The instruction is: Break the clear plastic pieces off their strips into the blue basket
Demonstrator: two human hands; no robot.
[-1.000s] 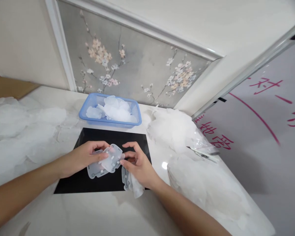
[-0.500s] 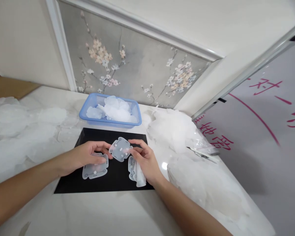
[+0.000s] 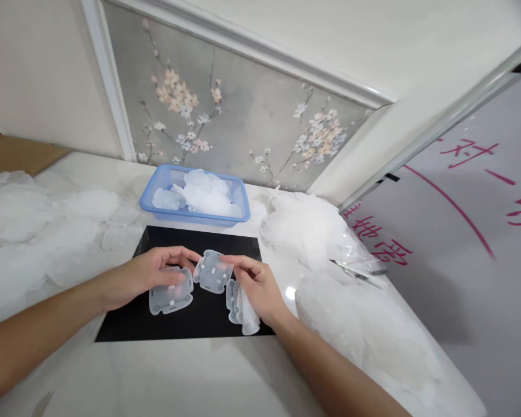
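My left hand (image 3: 156,272) is closed on a flat, translucent plastic sheet piece (image 3: 172,298) with notched edges and small white spots, its thumb lying over the top. A similar translucent piece (image 3: 208,277) is pinched at its upper right by my right hand (image 3: 263,289); its left edge comes close to my left fingertips, and I cannot tell whether they touch. More translucent pieces (image 3: 248,318), one looking curled, hang beneath my right palm, partly hidden by it. Both hands are above a black mat (image 3: 130,324).
Behind the mat stands a blue basket (image 3: 195,220) with several translucent pieces in it. Heaps of similar pieces lie at the left (image 3: 47,231) and right (image 3: 304,226) of the white table (image 3: 165,376). Scissors-like metal blades (image 3: 360,275) lie by a clear bag. A whiteboard (image 3: 460,202) borders the right side.
The middle piece has turned and dropped a little, and my right fingers now reach farther over its top edge. My left hand's piece has shifted slightly up and right.
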